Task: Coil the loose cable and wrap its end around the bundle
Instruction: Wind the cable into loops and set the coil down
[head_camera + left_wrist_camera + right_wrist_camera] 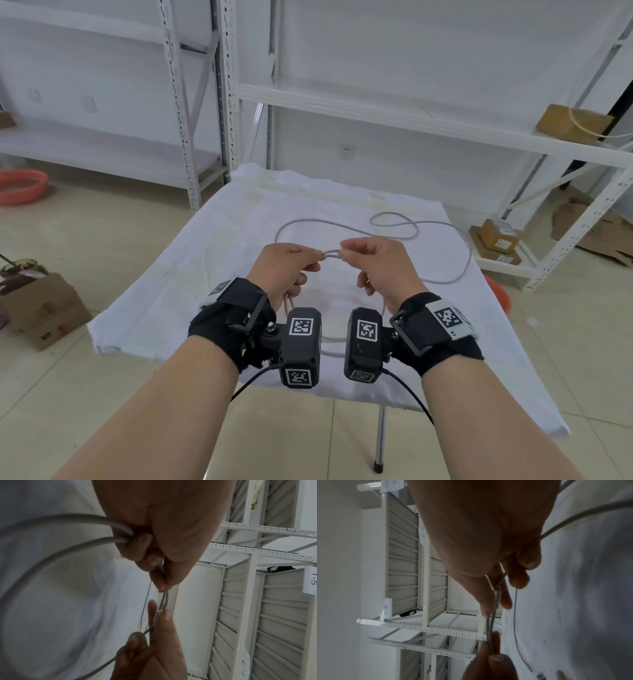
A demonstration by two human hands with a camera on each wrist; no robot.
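Two hands of ours, left hand (286, 265) and right hand (375, 262), each pinching one grey cable (445, 270), two strands between them, over one white-clothed tabletop (171, 274)

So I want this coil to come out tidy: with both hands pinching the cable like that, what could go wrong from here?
Two risks, as a judgement:
1. Much of the grey cable lies loose on the white cloth, with a crossed loop at the far right. Pulled in, it may kink or knot.
2. The left hand grips only a couple of strands and the right hand pinches them at the fingertips, so a loop could slip free and the bundle spring open.
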